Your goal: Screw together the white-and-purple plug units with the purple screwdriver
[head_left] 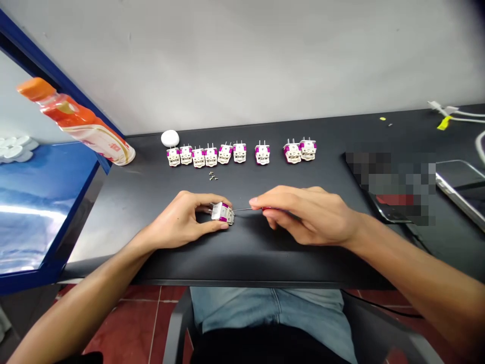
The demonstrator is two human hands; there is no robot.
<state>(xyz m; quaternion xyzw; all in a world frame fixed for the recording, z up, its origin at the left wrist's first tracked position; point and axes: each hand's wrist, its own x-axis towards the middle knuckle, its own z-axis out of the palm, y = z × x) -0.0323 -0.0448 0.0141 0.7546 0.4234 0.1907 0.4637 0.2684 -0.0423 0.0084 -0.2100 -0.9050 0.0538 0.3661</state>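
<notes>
Between the thumb and fingers of my left hand [185, 220] is a white and purple plug adapter [223, 213], lying on its side with its pins toward my palm. My right hand [310, 215] is closed around a screwdriver [242, 209]; most of its red handle is hidden by the fingers. The thin shaft points left, and its tip meets the adapter's right face. Beyond my hands, several similar plug adapters [239, 151] stand in a row with their pins up. A few small screws [212, 177] lie on the black table in front of that row.
An orange bottle [81, 124] stands at the left beside a blue-framed panel [49, 202]. A white rounded object [170, 138] sits behind the row. At the right are a dark, partly blurred device [379, 187], a clear-edged case [462, 187] and white cables [466, 115].
</notes>
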